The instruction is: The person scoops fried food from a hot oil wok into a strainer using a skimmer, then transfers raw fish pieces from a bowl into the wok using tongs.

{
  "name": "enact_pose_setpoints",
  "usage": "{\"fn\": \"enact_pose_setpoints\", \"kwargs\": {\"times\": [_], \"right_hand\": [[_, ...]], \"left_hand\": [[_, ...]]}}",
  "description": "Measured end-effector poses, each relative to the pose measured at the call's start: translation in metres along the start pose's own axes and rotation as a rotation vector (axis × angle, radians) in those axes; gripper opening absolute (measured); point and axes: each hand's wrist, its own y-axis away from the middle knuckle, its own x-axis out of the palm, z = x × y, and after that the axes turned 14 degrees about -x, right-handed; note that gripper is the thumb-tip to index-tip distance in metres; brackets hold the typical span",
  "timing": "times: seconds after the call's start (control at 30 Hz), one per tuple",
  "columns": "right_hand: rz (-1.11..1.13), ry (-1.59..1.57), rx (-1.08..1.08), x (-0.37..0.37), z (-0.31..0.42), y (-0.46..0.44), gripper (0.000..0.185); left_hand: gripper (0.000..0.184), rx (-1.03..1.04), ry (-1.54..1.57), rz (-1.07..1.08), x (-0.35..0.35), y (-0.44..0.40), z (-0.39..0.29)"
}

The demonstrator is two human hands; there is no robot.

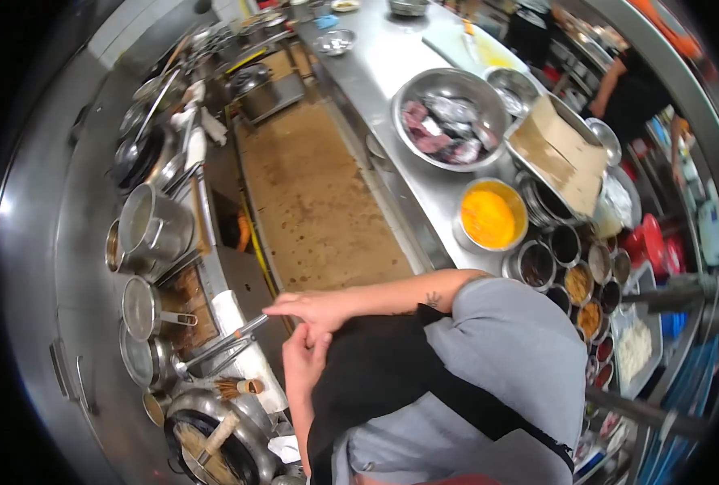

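My right hand [315,309] reaches across from the tattooed forearm, its fingers stretched out toward the stove. Close to its fingertips is the end of a long-handled metal utensil [222,346]; whether they touch I cannot tell. Just below, my left hand [303,356] is raised in front of the black apron [367,364], thumb apart from the fingers and no object visible in it. The two hands are very near each other, perhaps touching. Under the utensil lies a folded white cloth [228,307], with a bamboo brush [242,387] beside it.
Pots [153,222], strainers [139,307] and a wok [210,444] line the stove. Behind, the steel counter [359,81] holds a bowl of fish pieces [448,121], a pot of orange-yellow liquid [489,217] and several seasoning containers [579,283]. Other people stand beyond it.
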Motion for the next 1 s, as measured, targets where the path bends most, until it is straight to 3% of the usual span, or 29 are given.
{"fn": "enact_pose_setpoints", "kwargs": {"times": [0.07,0.13,0.23,0.33,0.37,0.47,0.5,0.6,0.67,0.73,0.87,1.0], "right_hand": [[0.013,0.011,0.030,-0.010,0.027,-0.006,0.089],[0.159,-0.118,0.153,-0.002,0.032,-0.006,0.084],[0.603,-0.253,0.326,-0.007,0.064,-0.015,0.076],[0.613,0.325,0.498,-0.001,0.127,-0.025,0.071],[0.556,0.679,0.376,0.012,0.142,-0.021,0.066],[0.747,0.471,0.273,0.028,0.170,-0.011,0.057],[0.787,0.181,0.327,0.030,0.169,-0.010,0.050],[0.609,0.022,0.180,0.021,0.195,-0.010,0.046],[0.514,0.085,0.129,0.016,0.209,-0.010,0.049],[0.469,0.129,0.092,0.011,0.217,-0.007,0.053],[0.429,-0.189,0.055,0.034,0.213,0.014,0.055],[0.443,-0.246,0.045,0.020,0.219,0.011,0.058]], "left_hand": [[0.034,0.008,-0.157,0.000,-0.008,0.011,-0.007],[0.041,0.039,-0.113,0.041,-0.008,0.025,-0.006],[0.041,0.145,0.018,0.070,-0.001,0.049,-0.010],[0.037,0.169,-0.038,0.107,-0.010,0.070,0.002],[0.032,0.195,-0.131,0.148,-0.015,0.075,0.004],[0.031,0.419,-0.251,0.283,-0.025,0.104,0.011],[0.035,0.430,-0.240,0.270,-0.028,0.116,0.015],[0.041,0.460,-0.274,0.253,-0.040,0.136,-0.015],[0.042,0.493,-0.316,0.214,-0.038,0.140,-0.022],[0.042,0.503,-0.342,0.209,-0.036,0.141,-0.026],[0.036,0.536,-0.471,0.261,-0.035,0.161,-0.035],[0.031,0.547,-0.490,0.207,-0.032,0.166,-0.063]]}}
